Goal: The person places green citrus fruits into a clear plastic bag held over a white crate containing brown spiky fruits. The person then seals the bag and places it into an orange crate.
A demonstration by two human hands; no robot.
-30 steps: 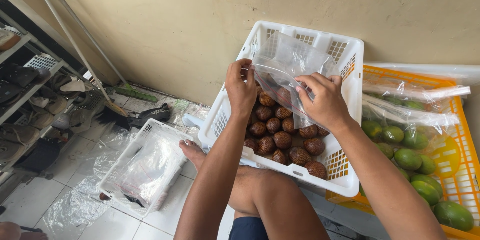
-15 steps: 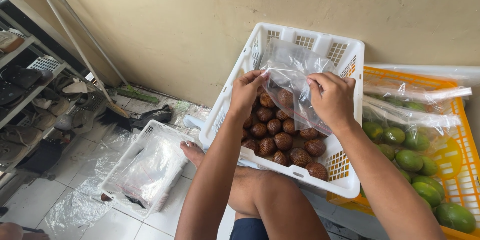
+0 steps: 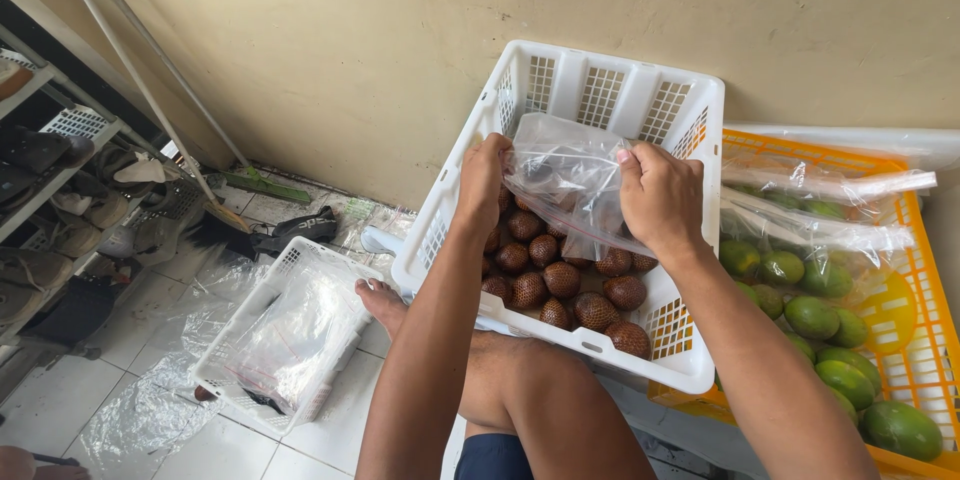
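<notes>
Both my hands hold a clear plastic bag [image 3: 565,185] stretched over a white slatted crate [image 3: 610,90]. My left hand [image 3: 483,178] pinches the bag's left edge, and my right hand [image 3: 660,195] grips its right edge. Under the bag, the crate holds several brown scaly fruits [image 3: 560,280]. The crate rests tilted against my bare knee [image 3: 525,380] and the beige wall.
An orange crate [image 3: 915,340] with several green fruits [image 3: 810,315] and clear bags sits to the right. A smaller white basket [image 3: 285,335] lined with plastic stands on the tiled floor to the left, beside my foot. Shoe racks and poles stand at far left.
My hands have come down from the crate's back rim to just above the brown fruits, pulling the bag wider between them.
</notes>
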